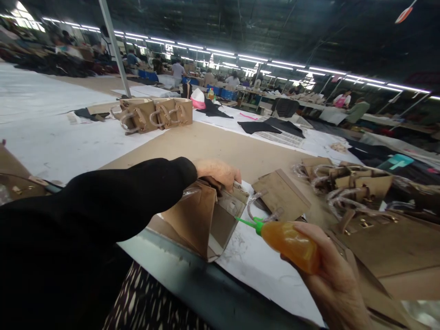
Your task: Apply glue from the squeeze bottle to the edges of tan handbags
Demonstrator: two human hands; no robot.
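Observation:
My left hand (220,173) is closed over the top edge of a brown handbag (192,215), which lies tilted near the table's front edge with its side facing me. The fingertips are partly hidden by the bag's edge. In my right hand (330,266) is a squeeze bottle (290,243) of amber liquid, held level with its green nozzle pointing left. The nozzle's tip is close to the bag's side panel; whether it touches I cannot tell. Just behind the nozzle lies a flat brown bag piece (282,195) with a clear-wrapped handle (254,208).
Several brown handbags with wrapped handles (360,183) are heaped at the right. Another row of brown bags (158,114) stands upright at the back left. Black cut pieces (261,126) lie farther back, near a metal post (115,48). People work at distant tables.

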